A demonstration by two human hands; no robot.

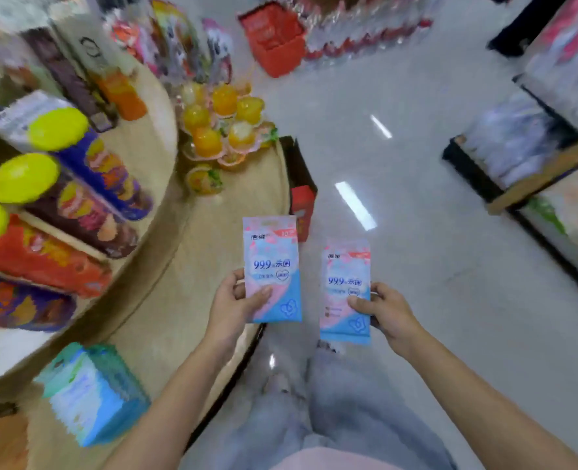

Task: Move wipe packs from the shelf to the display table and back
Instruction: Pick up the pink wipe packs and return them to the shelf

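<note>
Pinched by the left hand (233,300), one wipe pack (271,266) is held upright over the display table (192,266) rim; a second pack (346,290) is pinched by the right hand (387,310) just beside that table.

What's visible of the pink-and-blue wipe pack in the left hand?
The flat pink-and-blue plastic wipe pack is a soft rectangular pouch: pink blossom print above, blue wave with a flower outline below, red top-right corner, blue "99.9" and Chinese text. It looks sealed. It is upright, facing the camera, pinched at its lower left edge by the left hand, thumb in front, fingers behind. In view it overlaps the rim of the round beige display table; only the hand touches it.
</note>
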